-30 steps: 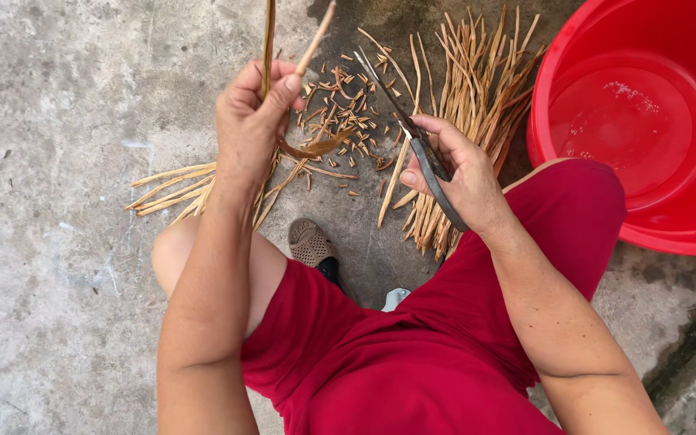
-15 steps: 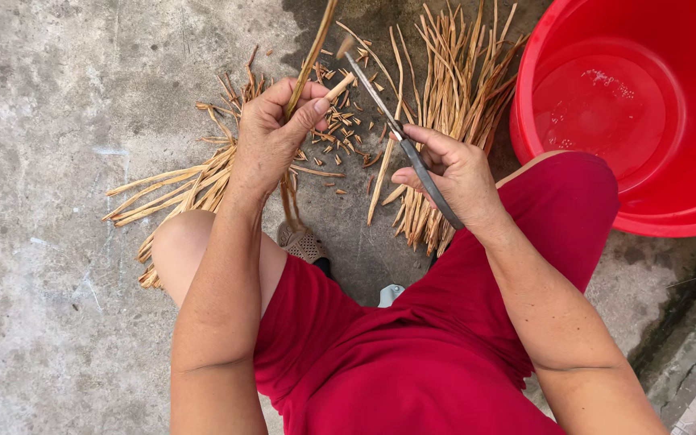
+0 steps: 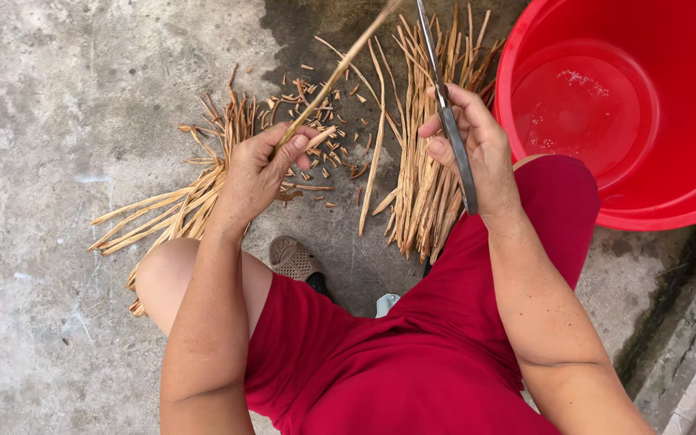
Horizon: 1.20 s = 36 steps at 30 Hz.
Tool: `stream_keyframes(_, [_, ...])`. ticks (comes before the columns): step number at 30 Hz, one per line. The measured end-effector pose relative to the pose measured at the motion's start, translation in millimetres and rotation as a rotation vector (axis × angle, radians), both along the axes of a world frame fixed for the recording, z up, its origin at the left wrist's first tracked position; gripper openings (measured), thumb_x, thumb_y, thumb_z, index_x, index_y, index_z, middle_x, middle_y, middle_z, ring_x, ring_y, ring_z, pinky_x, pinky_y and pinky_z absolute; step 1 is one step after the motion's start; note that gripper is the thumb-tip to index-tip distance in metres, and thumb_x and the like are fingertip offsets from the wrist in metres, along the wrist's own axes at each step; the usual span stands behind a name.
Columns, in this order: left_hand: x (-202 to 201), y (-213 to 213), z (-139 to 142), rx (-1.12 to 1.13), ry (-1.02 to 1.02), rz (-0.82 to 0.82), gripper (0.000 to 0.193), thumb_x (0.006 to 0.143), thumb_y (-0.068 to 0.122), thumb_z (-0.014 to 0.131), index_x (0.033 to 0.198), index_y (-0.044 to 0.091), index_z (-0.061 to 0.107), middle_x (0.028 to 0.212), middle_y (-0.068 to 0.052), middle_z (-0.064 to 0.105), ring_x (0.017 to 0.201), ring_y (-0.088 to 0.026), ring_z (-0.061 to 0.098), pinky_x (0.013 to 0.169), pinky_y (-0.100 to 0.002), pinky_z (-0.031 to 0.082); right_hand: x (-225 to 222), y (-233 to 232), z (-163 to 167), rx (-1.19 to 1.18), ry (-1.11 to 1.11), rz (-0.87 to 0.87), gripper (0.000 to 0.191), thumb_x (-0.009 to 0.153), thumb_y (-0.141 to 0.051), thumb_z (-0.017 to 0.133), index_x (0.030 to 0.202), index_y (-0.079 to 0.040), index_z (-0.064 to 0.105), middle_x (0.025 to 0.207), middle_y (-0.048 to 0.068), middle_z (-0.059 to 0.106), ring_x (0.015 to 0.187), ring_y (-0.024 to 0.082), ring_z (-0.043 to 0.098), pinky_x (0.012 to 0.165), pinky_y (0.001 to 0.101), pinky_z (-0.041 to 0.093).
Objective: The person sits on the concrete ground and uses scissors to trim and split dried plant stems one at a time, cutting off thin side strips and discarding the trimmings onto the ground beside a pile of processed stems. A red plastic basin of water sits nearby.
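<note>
My left hand [image 3: 261, 167] grips a long thin tan stalk [image 3: 340, 71] that slants up and to the right, out past the top edge. My right hand [image 3: 471, 145] holds a dark metal blade [image 3: 449, 113] pointing upward; its tip leaves the frame. Blade and stalk come close together near the top edge, and whether they touch there is hidden. Below the hands lie two heaps of tan stalks, one on the left [image 3: 195, 197] and one in the middle [image 3: 424, 185], with small cut bits [image 3: 324, 137] scattered between them.
A big red tub [image 3: 686, 185] with a little water inside stands at the upper right. My legs in red shorts [image 3: 396, 346] fill the lower middle, and a sandalled foot [image 3: 293, 258] rests on the concrete floor [image 3: 42, 97]. A gutter edge [image 3: 686, 354] runs at the lower right.
The left hand has dropped lower and turned the stalk so it slants toward the upper right. The right hand has lifted and swung the blade more upright. The view moved closer and shifted.
</note>
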<state>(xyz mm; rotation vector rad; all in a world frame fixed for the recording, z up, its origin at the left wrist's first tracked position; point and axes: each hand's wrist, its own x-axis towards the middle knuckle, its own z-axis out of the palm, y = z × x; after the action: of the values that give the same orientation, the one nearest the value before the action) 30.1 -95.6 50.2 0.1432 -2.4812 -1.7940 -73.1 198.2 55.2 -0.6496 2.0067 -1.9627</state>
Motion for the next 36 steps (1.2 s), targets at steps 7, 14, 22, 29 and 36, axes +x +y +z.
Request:
stream_keyframes(7, [5, 3, 2, -0.048, -0.028, -0.056, 0.027, 0.106, 0.023, 0.061, 0.125, 0.009, 0.073, 0.075, 0.003, 0.066, 0.073, -0.002, 0.058, 0.066, -0.022, 0.048, -6, 7, -1, -0.037, 0.024, -0.022, 0.06, 0.095, -0.024, 0.083, 0.146, -0.001, 0.06, 0.09, 0.0, 0.061, 0.076, 0.005, 0.058, 0.062, 0.0185, 0.049])
stream_keyframes(14, [8, 1, 5, -0.06, -0.1, 0.009, 0.028, 0.106, 0.025, 0.06, 0.125, 0.011, 0.074, 0.07, 0.004, 0.06, 0.064, -0.004, 0.05, 0.057, -0.023, 0.042, -6, 10, -6, -0.094, -0.071, -0.053, 0.05, 0.093, -0.01, 0.08, 0.138, 0.003, 0.064, 0.083, 0.006, 0.067, 0.057, 0.003, 0.058, 0.043, 0.0159, 0.047])
stream_keyframes(22, [-4, 19, -7, 0.077, 0.206, 0.143, 0.023, 0.111, 0.022, 0.058, 0.123, 0.008, 0.071, 0.097, 0.003, 0.068, 0.077, -0.005, 0.055, 0.065, -0.023, 0.047, 7, -20, -22, -0.131, -0.222, 0.063, 0.061, 0.095, -0.012, 0.079, 0.145, -0.002, 0.047, 0.105, 0.012, 0.074, 0.073, 0.007, 0.063, 0.062, 0.0182, 0.053])
stream_keyframes(29, [-17, 87, -6, 0.585, 0.298, 0.009, 0.028, 0.112, 0.026, 0.053, 0.125, 0.004, 0.064, 0.109, -0.001, 0.07, 0.083, -0.009, 0.063, 0.071, -0.026, 0.054, 29, -57, -69, -0.16, -0.143, 0.217, 0.07, 0.089, -0.004, 0.08, 0.148, -0.006, 0.041, 0.124, 0.011, 0.067, 0.09, 0.007, 0.065, 0.077, 0.0189, 0.056])
stream_keyframes(36, [-17, 73, -2, 0.129, 0.611, 0.064, 0.043, 0.108, 0.035, 0.063, 0.137, 0.005, 0.059, 0.117, -0.007, 0.063, 0.109, -0.013, 0.06, 0.094, -0.027, 0.054, 16, -52, -69, -0.079, -0.128, -0.002, 0.032, 0.106, -0.005, 0.068, 0.133, -0.004, 0.052, 0.11, 0.01, 0.069, 0.089, 0.013, 0.071, 0.072, 0.025, 0.058])
